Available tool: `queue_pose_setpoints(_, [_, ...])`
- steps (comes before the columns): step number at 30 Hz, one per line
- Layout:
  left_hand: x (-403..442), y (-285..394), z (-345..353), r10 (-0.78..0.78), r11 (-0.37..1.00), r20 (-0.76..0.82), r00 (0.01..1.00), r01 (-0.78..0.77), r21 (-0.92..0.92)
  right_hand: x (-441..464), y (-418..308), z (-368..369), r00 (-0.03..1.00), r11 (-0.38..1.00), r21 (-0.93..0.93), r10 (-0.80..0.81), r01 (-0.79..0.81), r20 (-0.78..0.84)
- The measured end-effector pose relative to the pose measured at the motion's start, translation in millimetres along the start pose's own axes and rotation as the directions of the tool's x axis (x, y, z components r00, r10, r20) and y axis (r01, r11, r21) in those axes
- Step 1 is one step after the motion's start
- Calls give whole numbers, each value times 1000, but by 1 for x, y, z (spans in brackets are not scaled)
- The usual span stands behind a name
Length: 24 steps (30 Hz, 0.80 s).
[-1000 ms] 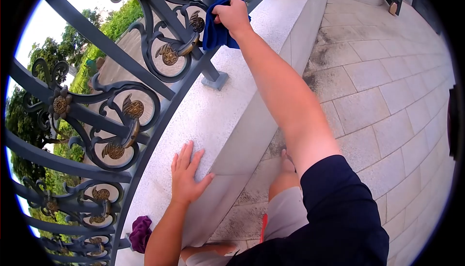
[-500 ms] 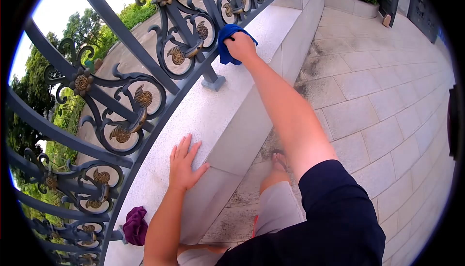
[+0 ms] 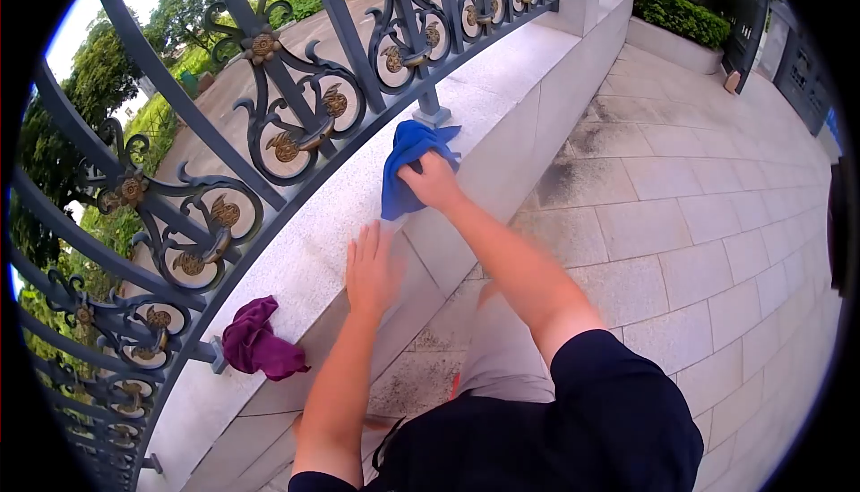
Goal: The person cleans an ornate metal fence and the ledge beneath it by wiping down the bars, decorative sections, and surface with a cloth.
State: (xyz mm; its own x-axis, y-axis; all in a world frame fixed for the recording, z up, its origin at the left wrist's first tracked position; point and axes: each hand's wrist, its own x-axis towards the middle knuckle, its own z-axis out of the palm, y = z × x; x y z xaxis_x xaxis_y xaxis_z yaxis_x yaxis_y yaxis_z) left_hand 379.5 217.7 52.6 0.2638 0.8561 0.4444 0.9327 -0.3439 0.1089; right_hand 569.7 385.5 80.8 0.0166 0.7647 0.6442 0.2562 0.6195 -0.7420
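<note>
My right hand [image 3: 432, 180] grips a blue cloth [image 3: 412, 147], which hangs bunched over the pale stone ledge [image 3: 313, 237] just below a fence foot. Close by, nearer to me, my left hand [image 3: 372, 268] is open with its fingers stretched out, at the ledge's edge and slightly blurred. It holds nothing. A crumpled purple cloth [image 3: 260, 340] lies on the ledge to the lower left, beside another fence foot, with one end over the edge.
A dark metal fence [image 3: 296, 201] with scrolls and bronze-coloured ornaments curves along the ledge. Stone paving [image 3: 672, 223] lies to the right. At the upper right are a hedge [image 3: 681, 17] and a dark gate [image 3: 802, 80].
My right hand has come back from the fence toward me with the blue cloth. My left hand has lifted or slid forward and right. The view has shifted, showing more of the purple cloth.
</note>
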Motion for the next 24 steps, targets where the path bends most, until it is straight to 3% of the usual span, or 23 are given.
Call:
queue_pose_setpoints(2, [-42,17,-14,38,999,-29,999,-38,15,-21,0,19,998,1000,-14,22,-22,53])
queue_pose_setpoints(3, [-67,18,-17,123,992,4,992,-122,-37,-33,-1,25,994,989,-146,6,10,110])
queue_pose_setpoints(4, [-98,12,-21,182,981,32,983,-179,-74,-42,-3,21,939,923,-372,32,104,342])
queue_pose_setpoints(5, [-135,4,-19,197,972,95,976,-182,-146,-56,9,27,905,761,-563,-75,323,418])
queue_pose_setpoints(6, [-170,-5,-13,217,958,142,966,-183,-223,-58,19,39,940,807,-493,-216,325,265])
queue_pose_setpoints(8, [-238,-25,-18,134,962,176,975,-86,-258,-53,5,43,972,862,-472,-89,184,218])
queue_pose_setpoints(10, [-292,-28,-55,-270,866,301,915,367,-340,-44,-15,46,966,984,-136,141,-113,215])
queue_pose_setpoints(11, [-319,-37,-63,-376,834,186,908,419,-359,-38,-25,48,936,961,30,259,-273,239])
queue_pose_setpoints(14, [-380,-56,-95,-639,720,-30,769,584,-376,-38,-61,74,958,928,274,201,-252,203])
queue_pose_setpoints(16, [-412,-64,-106,-734,667,-56,676,703,-247,-39,-90,96,986,945,317,-121,80,112])
queue_pose_setpoints(18, [-439,-66,-102,-762,648,-117,637,749,-139,-37,-131,111,912,913,123,-401,389,90])
queue_pose_setpoints(20, [-454,-65,-87,-733,672,-201,650,738,-63,-36,-148,124,812,805,-170,-517,569,271])
queue_pose_setpoints(23, [-463,-62,-85,-678,717,-216,703,697,20,-11,-167,136,558,487,-297,-582,822,591])
queue_pose_setpoints(24, [-466,-60,-87,-708,692,-216,673,722,-17,2,-170,136,489,377,-322,-546,868,680])
